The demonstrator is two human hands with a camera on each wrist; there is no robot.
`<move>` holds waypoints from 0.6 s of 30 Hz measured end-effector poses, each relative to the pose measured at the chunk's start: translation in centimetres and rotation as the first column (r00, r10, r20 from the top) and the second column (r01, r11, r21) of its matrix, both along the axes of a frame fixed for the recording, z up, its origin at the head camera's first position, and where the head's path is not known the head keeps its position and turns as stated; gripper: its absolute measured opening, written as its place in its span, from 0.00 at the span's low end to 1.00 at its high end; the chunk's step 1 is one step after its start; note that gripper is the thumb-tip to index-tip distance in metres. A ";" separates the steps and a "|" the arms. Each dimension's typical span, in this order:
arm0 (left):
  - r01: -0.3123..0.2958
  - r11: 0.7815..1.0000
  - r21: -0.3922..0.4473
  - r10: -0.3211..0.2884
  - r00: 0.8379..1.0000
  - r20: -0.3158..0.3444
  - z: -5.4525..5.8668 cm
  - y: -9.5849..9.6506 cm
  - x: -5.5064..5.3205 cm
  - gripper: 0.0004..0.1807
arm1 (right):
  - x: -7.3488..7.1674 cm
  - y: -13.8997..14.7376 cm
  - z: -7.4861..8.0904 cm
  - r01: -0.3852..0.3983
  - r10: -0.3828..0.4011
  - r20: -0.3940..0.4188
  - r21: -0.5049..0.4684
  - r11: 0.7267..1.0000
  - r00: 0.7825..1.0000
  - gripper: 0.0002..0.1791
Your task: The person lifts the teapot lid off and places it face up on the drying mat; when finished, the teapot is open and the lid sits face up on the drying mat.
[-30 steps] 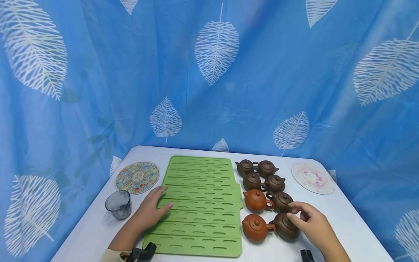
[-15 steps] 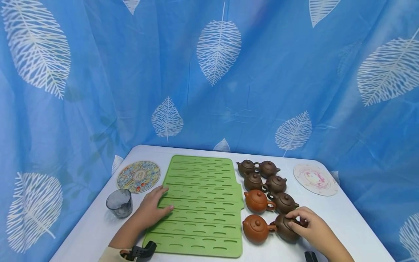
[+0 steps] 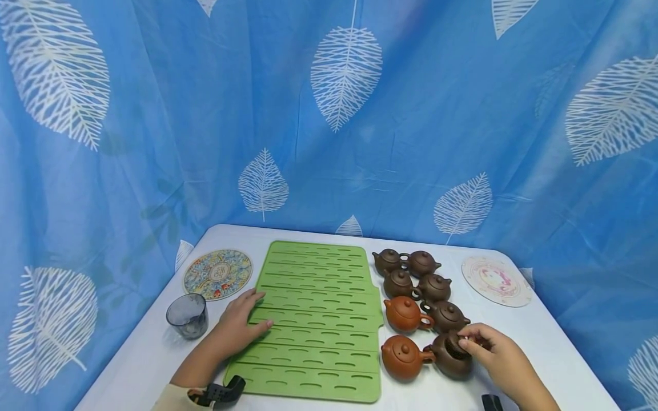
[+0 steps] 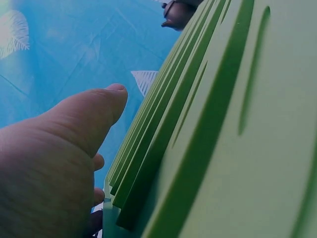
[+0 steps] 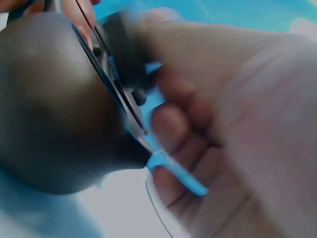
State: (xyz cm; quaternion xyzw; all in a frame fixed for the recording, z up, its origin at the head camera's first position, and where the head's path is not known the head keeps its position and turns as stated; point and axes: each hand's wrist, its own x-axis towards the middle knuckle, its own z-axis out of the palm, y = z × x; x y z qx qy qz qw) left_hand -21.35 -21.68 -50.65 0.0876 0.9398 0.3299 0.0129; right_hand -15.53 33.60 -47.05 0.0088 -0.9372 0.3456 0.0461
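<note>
My right hand [image 3: 496, 354] pinches the dark lid [image 5: 124, 54] of the nearest brown teapot [image 3: 452, 366] between thumb and fingers. In the head view the lid tilts up off the pot's mouth. The right wrist view is blurred, with the round pot body filling its left side. On the left edge of the green slotted board [image 3: 313, 365] lies my left hand [image 3: 237, 328], thumb and fingers stretched out. The left wrist view shows its thumb [image 4: 94, 114] beside the board's raised ridges. Left of the brown pot stands an orange-brown teapot [image 3: 403, 358].
Behind these stand another orange-brown teapot [image 3: 406, 314] and several brown teapots [image 3: 434, 287]. A grey glass cup [image 3: 187, 317] and a colourful round mat [image 3: 218, 274] are at the left. A pale pink-patterned round mat [image 3: 496, 280] lies at the right, before a blue curtain [image 3: 319, 188].
My right hand has closed on the teapot's lid and raised it, tilted, from the pot. The left hand has stayed in place on the green board.
</note>
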 end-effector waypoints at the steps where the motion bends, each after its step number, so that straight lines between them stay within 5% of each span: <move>1: 0.003 1.000 -0.003 -0.003 1.000 -0.002 0.0 0.0 0.0 0.44 | 0.0 -0.1 0.0 0.023 -0.024 -0.031 -0.044 0.999 0.999 0.09; 4: 0.003 1.000 -0.009 -0.003 1.000 -0.006 0.0 0.1 0.2 0.45 | -0.1 -0.5 -0.3 0.020 -0.061 -0.136 -0.281 0.960 0.989 0.10; 7: 0.008 1.000 -0.020 -0.008 1.000 -0.010 0.0 0.1 0.3 0.44 | -0.2 -0.8 -0.8 -0.063 -0.039 -0.198 -0.483 0.873 0.980 0.11; 10: 0.015 1.000 -0.025 -0.015 1.000 -0.007 -0.1 0.1 0.3 0.44 | -0.4 -1.0 -1.2 -0.064 -0.034 -0.165 -0.551 0.832 0.986 0.10; 14: 0.031 0.999 -0.031 -0.031 1.000 0.003 -0.1 -0.1 0.2 0.45 | -0.6 -1.1 -1.3 0.000 -0.070 -0.107 -0.549 0.835 0.992 0.09; 18: 0.028 1.000 -0.011 -0.028 1.000 0.009 0.0 -0.3 0.1 0.44 | -1.1 -1.0 -1.5 -0.059 -0.060 -0.151 -0.677 0.734 0.987 0.07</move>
